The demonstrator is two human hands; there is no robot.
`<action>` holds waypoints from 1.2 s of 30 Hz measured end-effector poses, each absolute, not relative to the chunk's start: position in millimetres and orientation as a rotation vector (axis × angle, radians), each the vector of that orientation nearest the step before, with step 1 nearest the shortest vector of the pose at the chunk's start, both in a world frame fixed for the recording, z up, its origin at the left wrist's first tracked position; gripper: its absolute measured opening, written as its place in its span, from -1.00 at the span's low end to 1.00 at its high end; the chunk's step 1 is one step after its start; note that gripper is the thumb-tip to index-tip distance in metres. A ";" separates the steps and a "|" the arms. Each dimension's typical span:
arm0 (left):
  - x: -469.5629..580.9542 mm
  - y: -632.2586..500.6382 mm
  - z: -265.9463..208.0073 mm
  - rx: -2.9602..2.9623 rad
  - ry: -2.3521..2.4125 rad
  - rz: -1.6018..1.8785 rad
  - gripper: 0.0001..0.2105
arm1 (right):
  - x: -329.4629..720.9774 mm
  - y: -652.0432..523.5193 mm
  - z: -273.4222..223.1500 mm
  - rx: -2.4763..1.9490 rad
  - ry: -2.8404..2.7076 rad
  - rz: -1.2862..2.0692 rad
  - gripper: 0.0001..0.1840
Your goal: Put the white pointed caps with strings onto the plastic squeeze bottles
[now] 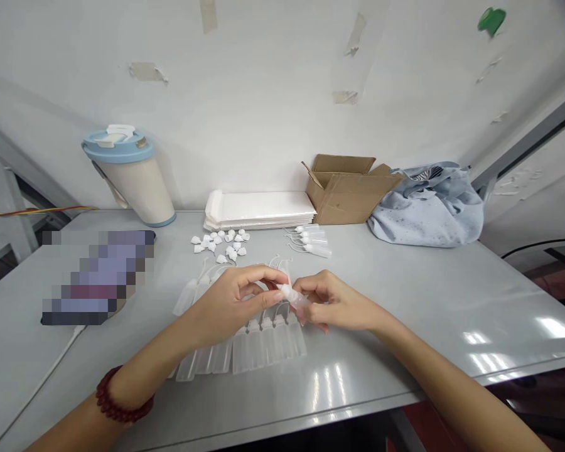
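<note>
In front of me, my right hand [327, 301] grips a small translucent plastic squeeze bottle [297, 300], tilted with its white top toward the left. The thumb and fingers of my left hand [245, 295] are closed at that top, on what looks like a small white cap; the fingertips partly hide it. Below and behind both hands lie rows of similar bottles [268, 345] with white tops and thin loops, some covered by my left hand and forearm. Loose white caps [230, 237] are scattered beyond them. Several more bottles [316, 238] lie apart, at the right.
White padded envelopes [263, 207] are stacked against the wall beside an open cardboard box [348, 194]. Grey-blue cloth [428, 207] is bundled at the right. A cream tumbler [136, 182] with a blue lid and a blurred phone-like device [101, 276] on a white cable stand left.
</note>
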State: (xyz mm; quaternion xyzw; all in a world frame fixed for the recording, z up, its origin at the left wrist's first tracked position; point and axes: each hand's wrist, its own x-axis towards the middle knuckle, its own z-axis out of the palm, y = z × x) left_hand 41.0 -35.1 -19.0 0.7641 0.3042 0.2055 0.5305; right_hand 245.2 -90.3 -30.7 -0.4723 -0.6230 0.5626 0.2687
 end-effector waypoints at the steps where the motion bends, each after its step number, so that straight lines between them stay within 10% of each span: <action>1: 41.2 -35.3 -18.7 1.832 0.723 0.486 -0.85 | 245.0 -90.1 -30.5 -1.277 -1.685 1.506 -0.94; 36: 42.0 -35.6 -21.4 1.848 0.738 0.763 -0.89 | 240.7 -86.7 -36.1 -1.148 -1.487 1.460 -0.68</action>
